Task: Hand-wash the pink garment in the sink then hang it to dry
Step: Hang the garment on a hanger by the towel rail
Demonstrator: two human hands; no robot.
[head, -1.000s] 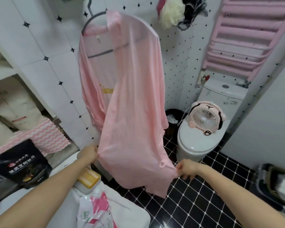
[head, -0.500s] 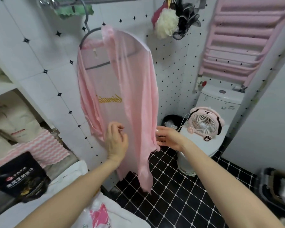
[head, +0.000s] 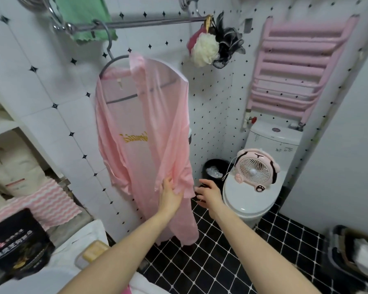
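The pink garment (head: 145,128), thin with gold lettering on it, hangs on a grey hanger (head: 113,58) hooked over the chrome rail (head: 149,23) on the tiled wall. My left hand (head: 170,194) grips a bunched fold of the garment's front panel near its lower part. Just to the right, my right hand (head: 208,194) is spread with straight fingers, close to the fabric's edge and holding nothing.
A green cloth (head: 83,15) and bath puffs (head: 212,45) hang from the rail. The toilet (head: 253,200) carries a pink fan (head: 255,170), with a black bin (head: 212,168) beside it. A pink radiator (head: 295,71) is on the right wall. Soap (head: 94,249) and a black bag (head: 17,245) lie bottom left.
Both hands let go of the spread hem and rose to the front panels. My left hand now grips a fold; my right hand has come off the fabric. The view tilted up.
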